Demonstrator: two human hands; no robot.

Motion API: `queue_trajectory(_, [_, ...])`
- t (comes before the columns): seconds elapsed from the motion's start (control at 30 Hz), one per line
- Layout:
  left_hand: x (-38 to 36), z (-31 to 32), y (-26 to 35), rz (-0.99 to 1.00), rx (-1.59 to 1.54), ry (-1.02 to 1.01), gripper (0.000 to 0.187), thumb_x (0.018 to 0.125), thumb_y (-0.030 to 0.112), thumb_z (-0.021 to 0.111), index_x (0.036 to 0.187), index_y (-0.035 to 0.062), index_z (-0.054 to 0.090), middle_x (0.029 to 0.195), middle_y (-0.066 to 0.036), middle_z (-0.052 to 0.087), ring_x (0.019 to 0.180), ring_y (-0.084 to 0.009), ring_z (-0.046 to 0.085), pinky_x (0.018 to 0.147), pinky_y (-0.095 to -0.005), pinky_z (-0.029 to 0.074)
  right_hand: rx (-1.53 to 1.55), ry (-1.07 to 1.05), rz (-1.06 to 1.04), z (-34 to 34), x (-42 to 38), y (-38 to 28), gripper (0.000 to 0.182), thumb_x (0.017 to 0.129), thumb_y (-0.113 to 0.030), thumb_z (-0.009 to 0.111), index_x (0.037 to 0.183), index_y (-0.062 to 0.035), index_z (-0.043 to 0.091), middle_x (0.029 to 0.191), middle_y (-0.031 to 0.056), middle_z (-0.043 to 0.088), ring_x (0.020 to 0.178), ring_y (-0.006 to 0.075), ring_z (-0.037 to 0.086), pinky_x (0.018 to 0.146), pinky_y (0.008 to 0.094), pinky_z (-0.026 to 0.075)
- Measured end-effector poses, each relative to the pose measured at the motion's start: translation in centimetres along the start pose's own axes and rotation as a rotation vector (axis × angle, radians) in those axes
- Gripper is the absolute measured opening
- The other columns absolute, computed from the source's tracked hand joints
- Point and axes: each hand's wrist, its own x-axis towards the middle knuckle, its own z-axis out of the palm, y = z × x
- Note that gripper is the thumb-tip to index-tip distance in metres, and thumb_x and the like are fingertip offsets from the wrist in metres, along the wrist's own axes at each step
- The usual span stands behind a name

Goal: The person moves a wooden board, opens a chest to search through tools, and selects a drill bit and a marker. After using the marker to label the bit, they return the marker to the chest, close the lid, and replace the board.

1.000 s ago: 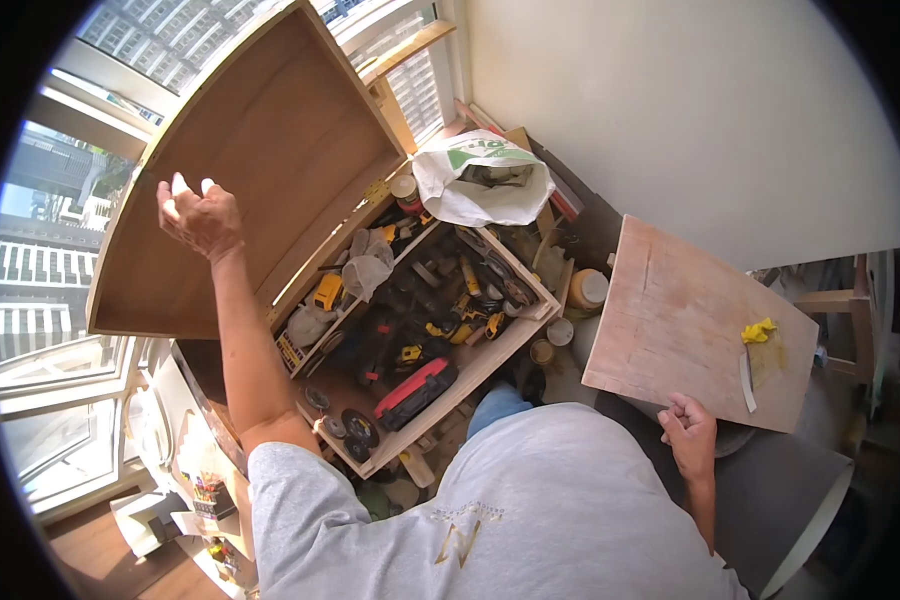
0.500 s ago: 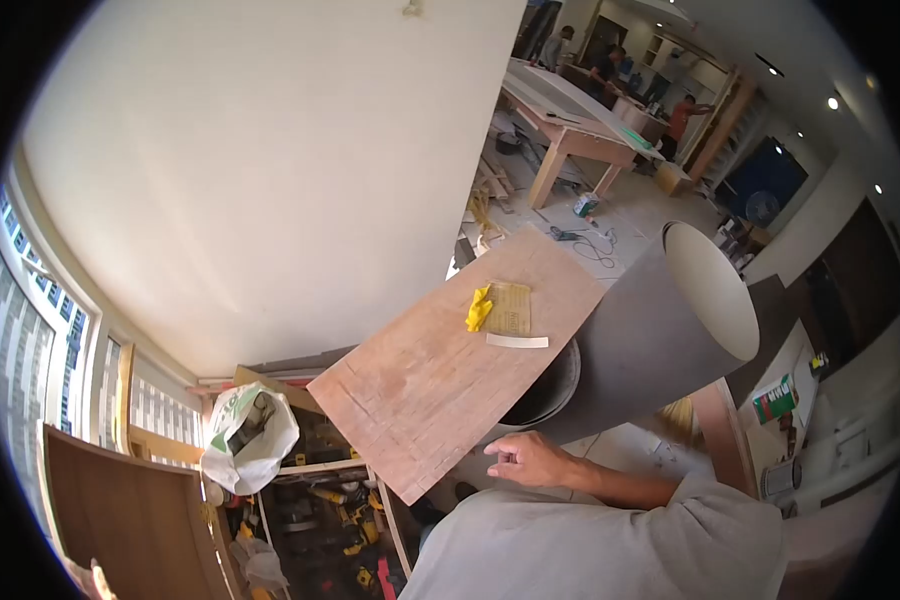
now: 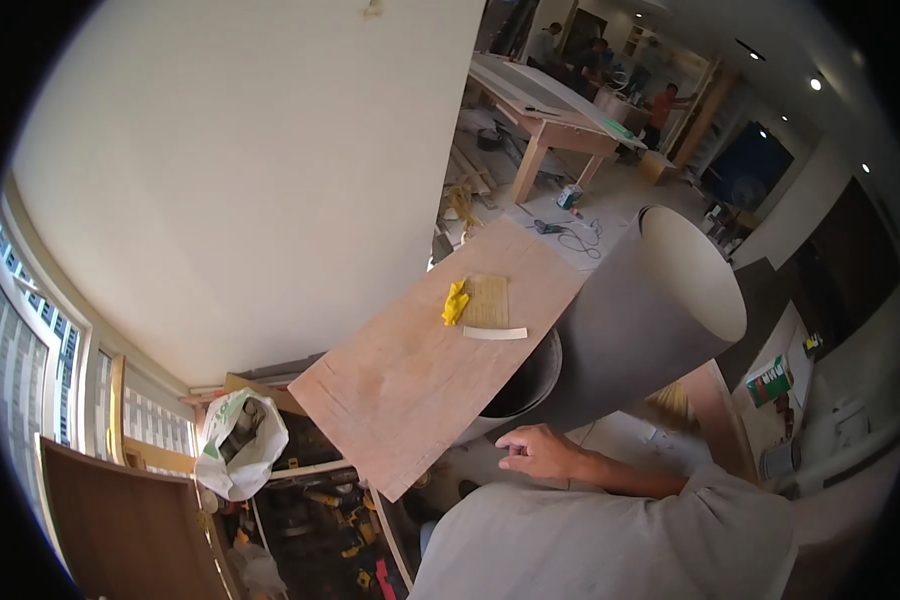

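My right hand (image 3: pixel 542 453) reaches in from the right, fingers loosely bent and a little apart, with nothing visible in it. It hovers by the near edge of a plywood board (image 3: pixel 390 370), just below a dark round opening (image 3: pixel 532 378), of a bucket or a roll, that the board partly covers. On the board lie a crumpled yellow cloth or glove (image 3: pixel 455 303), a tan square sheet (image 3: pixel 487 300) and a narrow white strip (image 3: pixel 495 333). Beside the board rests a large grey rolled sheet (image 3: pixel 620 320) with a cream inner face. My left hand is out of sight.
At lower left stand a white plastic bag (image 3: pixel 240 470), a brown wooden panel (image 3: pixel 120 520) and an open compartment with yellow power tools (image 3: pixel 355 530). A pale wall (image 3: pixel 230 180) rises behind. A long worktable (image 3: pixel 560 120) and several people (image 3: pixel 662 110) are farther back.
The view has turned slightly, so the board, roll and background sit farther left. My right hand has shifted slightly right relative to the board, its fingers still loosely bent.
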Motion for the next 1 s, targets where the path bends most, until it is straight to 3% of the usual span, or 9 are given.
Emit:
queue_trajectory(0.13, [-1.0,-4.2,0.4,0.115,0.079,-0.276,0.076,0.087,0.039,0.064,0.148,0.0034,0.037,0.15,-0.022,0.041,0.14,-0.0368,0.038,0.118,-0.0442,0.027,0.065,-0.024,-0.004,0.6,-0.3,0.0,0.038,0.082,-0.02,0.077,0.111,0.0039,0.068,0.084,0.0145,0.069,0.072,0.0236,0.066,0.069,0.0348,0.053])
queue_trajectory(0.2, [0.6,-1.0,-2.2,0.151,0.148,-0.171,0.079,0.081,0.032,0.07,0.148,0.0051,0.037,0.15,-0.019,0.043,0.139,-0.0362,0.039,0.116,-0.0446,0.031,0.133,-0.039,0.009,1.1,-0.3,0.1,0.037,0.082,-0.017,0.077,0.111,0.0044,0.068,0.083,0.0125,0.068,0.069,0.0185,0.063,0.066,0.0316,0.052])
queue_trajectory(0.3, [-4.2,-2.7,-1.3,0.058,0.096,-0.047,0.081,0.078,0.037,0.075,0.147,0.0145,0.039,0.146,-0.014,0.047,0.137,-0.0341,0.042,0.112,-0.0475,0.037,0.168,-0.061,-0.028,1.2,-0.2,0.4,0.036,0.082,-0.011,0.076,0.113,0.0055,0.067,0.083,0.0092,0.067,0.067,0.0099,0.059,0.061,0.0253,0.05])
queue_trajectory(0.37, [-11.4,-13.3,4.8,-0.065,0.034,-0.167,0.075,0.072,0.033,0.08,0.137,0.0159,0.048,0.139,-0.013,0.053,0.13,-0.0386,0.047,0.105,-0.0515,0.045,0.205,-0.08,-0.046,1.5,-0.2,1.5,0.037,0.081,-0.009,0.076,0.114,0.0058,0.067,0.082,0.0076,0.066,0.067,0.0083,0.058,0.061,0.024,0.049])
queue_trajectory(0.47, [-15.2,-14.9,4.9,0.071,0.061,-0.03,0.064,0.074,0.036,0.073,0.13,0.0126,0.054,0.132,-0.014,0.058,0.125,-0.0399,0.051,0.097,-0.0539,0.047,0.252,-0.091,-0.043,1.3,-0.1,2.7,0.037,0.08,-0.008,0.077,0.113,0.0059,0.067,0.081,0.0088,0.067,0.066,0.0091,0.059,0.06,0.0248,0.05])
queue_trajectory(0.57, [-19.9,-18.7,6.3,0.13,0.147,-0.009,0.052,0.084,0.052,0.067,0.117,0.0117,0.058,0.11,-0.02,0.065,0.111,-0.0399,0.059,0.092,-0.0562,0.047,0.288,-0.098,-0.067,1.0,-0.2,3.6,0.036,0.08,-0.008,0.076,0.112,0.0062,0.067,0.079,0.008,0.066,0.065,0.0088,0.058,0.059,0.0252,0.05])
queue_trajectory(0.67, [-21.9,-21.1,6.4,0.224,0.078,-0.025,0.053,0.092,0.061,0.056,0.109,0.0106,0.06,0.112,-0.02,0.064,0.11,-0.0395,0.06,0.09,-0.0569,0.047,0.277,-0.124,-0.078,0.5,0.0,4.1,0.036,0.081,-0.008,0.076,0.112,0.0067,0.067,0.079,0.0081,0.066,0.065,0.009,0.058,0.06,0.0251,0.05])
queue_trajectory(0.8, [-24.3,-16.4,5.0,0.412,0.094,0.508,0.064,0.096,0.063,0.046,0.124,0.0077,0.062,0.125,-0.016,0.063,0.12,-0.0368,0.056,0.098,-0.0507,0.043,0.24,-0.189,-0.105,-0.1,0.3,3.5,0.035,0.082,-0.008,0.076,0.112,0.0073,0.066,0.079,0.0077,0.066,0.066,0.009,0.058,0.06,0.0246,0.049])
queue_trajectory(1.0, [-31.3,-19.4,6.7,0.385,-0.062,0.309,0.067,0.093,0.063,0.053,0.132,0.0091,0.059,0.128,-0.009,0.062,0.121,-0.0275,0.055,0.102,-0.0462,0.039,0.224,-0.293,-0.162,0.4,1.0,2.3,0.035,0.082,-0.007,0.075,0.113,0.0071,0.066,0.079,0.0074,0.065,0.067,0.0089,0.057,0.062,0.024,0.049])
